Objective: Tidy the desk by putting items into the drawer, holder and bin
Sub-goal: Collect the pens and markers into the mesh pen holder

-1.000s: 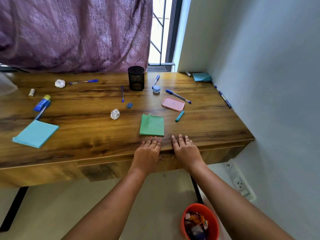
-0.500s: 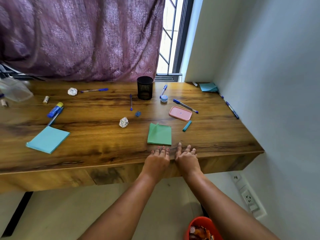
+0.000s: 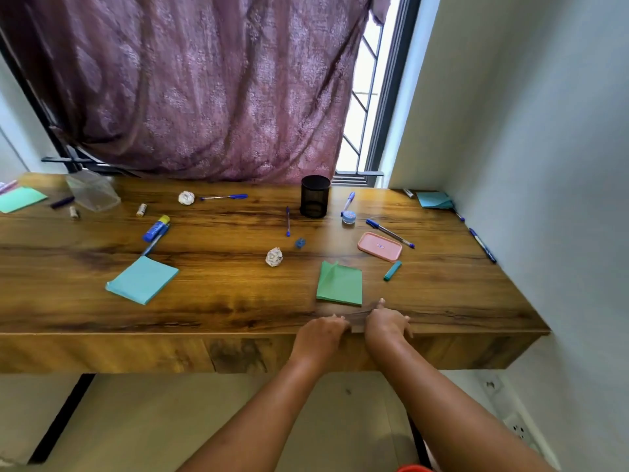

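Both hands have drawn back since half a second ago, from lying flat on the table to its front edge; the left hand and right hand sit side by side, fingers curling and blurred; whether they grip anything cannot be told; the green notepad lies just beyond at 12 o'clock; the black holder stands farther back at 12 o'clock; the red bin shows at 6 o'clock.
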Available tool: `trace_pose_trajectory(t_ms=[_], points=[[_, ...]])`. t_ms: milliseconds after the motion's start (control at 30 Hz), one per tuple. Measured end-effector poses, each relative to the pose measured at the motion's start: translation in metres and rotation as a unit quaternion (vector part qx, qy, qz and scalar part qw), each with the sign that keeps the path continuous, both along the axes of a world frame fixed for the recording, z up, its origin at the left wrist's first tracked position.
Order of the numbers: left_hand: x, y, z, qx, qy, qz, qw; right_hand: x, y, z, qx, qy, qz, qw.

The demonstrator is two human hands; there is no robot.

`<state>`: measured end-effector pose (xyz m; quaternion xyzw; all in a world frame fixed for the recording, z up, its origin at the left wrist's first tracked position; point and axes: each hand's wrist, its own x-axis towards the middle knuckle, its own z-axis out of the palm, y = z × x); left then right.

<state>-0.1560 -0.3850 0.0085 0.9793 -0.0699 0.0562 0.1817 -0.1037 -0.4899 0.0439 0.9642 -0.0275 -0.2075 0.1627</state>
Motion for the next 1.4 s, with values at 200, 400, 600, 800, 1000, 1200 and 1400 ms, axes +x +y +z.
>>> trace_pose_trajectory(t_ms=[200, 400, 600, 800, 1000, 1200, 1400], points=[[0.014, 0.039, 0.022, -0.253, 0.023, 0.142, 0.957, 0.025, 0.031, 0.045, 0.035, -0.006, 0.076, 0.996], [0.057, 0.077, 0.05, -0.432, -0.016, 0.268, 0.861, 0.076, 0.071, 0.093, 0.226, -0.101, 0.108, 0.963], [0.123, 0.107, 0.066, -0.528, -0.001, 0.317, 0.788, 0.156, 0.098, 0.101, 0.34, -0.151, 0.096, 0.923], [0.194, 0.119, 0.064, -0.54, 0.017, 0.345, 0.768, 0.239, 0.127, 0.084, 0.412, -0.179, 0.099, 0.888], [0.246, 0.128, 0.058, -0.561, 0.046, 0.366, 0.741, 0.307, 0.15, 0.065, 0.406, -0.149, 0.101, 0.896], [0.271, 0.137, 0.046, -0.575, 0.093, 0.365, 0.726, 0.335, 0.149, 0.036, 0.444, -0.158, 0.095, 0.877], [0.287, 0.134, 0.042, -0.573, 0.112, 0.271, 0.765, 0.335, 0.127, 0.046, 0.769, 0.003, -0.279, 0.575]])
